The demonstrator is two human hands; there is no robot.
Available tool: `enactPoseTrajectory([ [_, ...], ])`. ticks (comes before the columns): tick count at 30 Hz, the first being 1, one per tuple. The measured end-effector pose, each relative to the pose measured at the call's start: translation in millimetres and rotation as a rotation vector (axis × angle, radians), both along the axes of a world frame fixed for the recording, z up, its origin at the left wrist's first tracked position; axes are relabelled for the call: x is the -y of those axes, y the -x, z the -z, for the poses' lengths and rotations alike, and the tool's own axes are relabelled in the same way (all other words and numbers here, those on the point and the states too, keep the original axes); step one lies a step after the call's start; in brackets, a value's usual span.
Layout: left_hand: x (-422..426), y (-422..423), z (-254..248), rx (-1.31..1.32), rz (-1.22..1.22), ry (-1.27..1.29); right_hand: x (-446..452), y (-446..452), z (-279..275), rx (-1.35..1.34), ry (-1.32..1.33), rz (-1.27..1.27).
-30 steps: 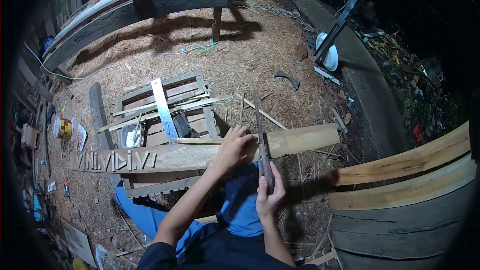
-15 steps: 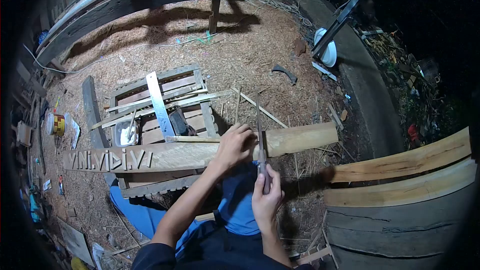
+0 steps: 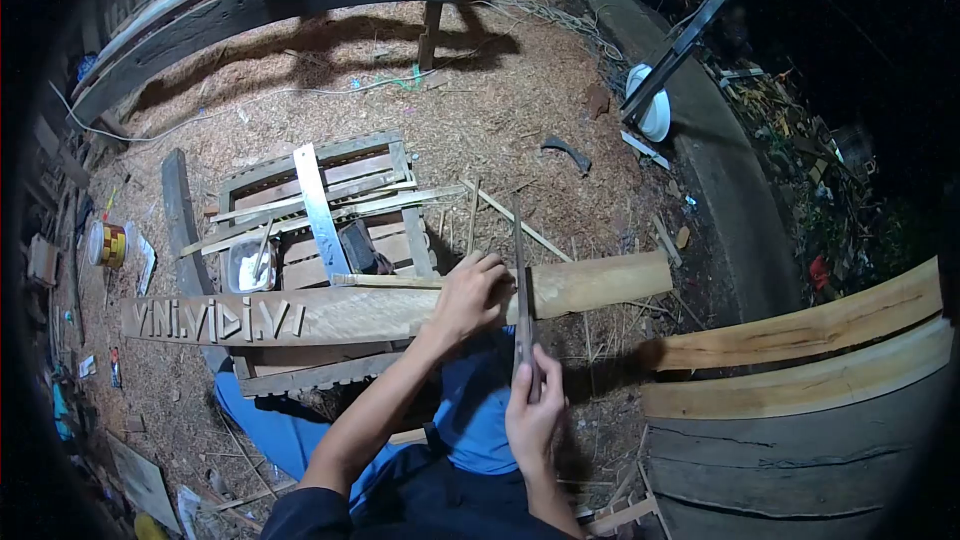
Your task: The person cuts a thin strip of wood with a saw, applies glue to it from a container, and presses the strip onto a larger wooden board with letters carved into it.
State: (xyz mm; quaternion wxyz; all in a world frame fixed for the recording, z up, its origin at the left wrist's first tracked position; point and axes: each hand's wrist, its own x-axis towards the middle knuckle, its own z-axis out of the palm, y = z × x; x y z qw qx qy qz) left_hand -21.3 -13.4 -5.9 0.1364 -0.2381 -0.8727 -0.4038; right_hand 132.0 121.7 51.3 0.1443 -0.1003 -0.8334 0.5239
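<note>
While the hands (image 3: 537, 410) sit apart, the board (image 3: 600, 286) lies under the left (image 3: 470, 295).

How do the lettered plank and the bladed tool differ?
The lettered plank is broad and pale; the bladed tool is slim and dark. The plank runs left to right; the tool points across it, its handle in the right hand. Both are long.

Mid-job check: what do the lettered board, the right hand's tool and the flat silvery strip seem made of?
Lettered board: wood, apparently unvarnished; pale, mottled surface.
Tool in the right hand: dark, slim blade, probably metal; brownish handle, possibly wood.
Flat silvery strip: likely bare metal, given its bright sheen.
</note>
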Motion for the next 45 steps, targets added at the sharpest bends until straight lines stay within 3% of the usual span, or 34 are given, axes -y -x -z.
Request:
enactPoseTrajectory([
  [3, -3.0, -2.5, 5.2, 0.032, -0.012, 0.018, 2.1, 31.8, -3.6, -0.048, -0.051, -0.043],
  [8, -1.5, -0.3, 1.3, 0.002, -0.021, 0.038, -2.7, -0.8, -6.0, -0.05, -0.017, -0.005],
  [11, -3.2, 0.8, 4.6, 0.028, -0.029, -0.036, -1.0, 27.1, -0.3, -0.022, 0.089, -0.049],
  [14, -2.2, 0.7, 1.3, -0.051, -0.036, -0.02, -2.0, -10.3, -6.8, -0.047, 0.027, -0.01],
  [18, -3.2, 0.9, -0.2, -0.009, -0.03, -0.095, -2.9, 31.4, -9.8, -0.004, 0.005, -0.045],
  [22, -3.8, -0.4, -2.3, -0.004, -0.045, -0.07, -8.7, -14.3, -10.6, 0.013, -0.002, -0.023],
  [26, -3.3, 0.2, -1.3, -0.011, -0.039, -0.076, -0.8, 27.5, 1.5, -0.025, 0.026, -0.023],
  [31, -3.3, -0.7, -2.5, -0.015, -0.036, -0.067, -9.0, -13.1, -6.7, -0.003, 0.004, -0.018],
  [35, -0.1, -0.1, -6.0, -0.001, -0.016, -0.064, -0.5, 29.8, 4.6, -0.06, -0.032, -0.041],
  [45, -1.9, -9.8, -2.9, -0.024, -0.012, -0.045, 3.0, 13.9, 5.7, -0.029, 0.08, 0.009],
])
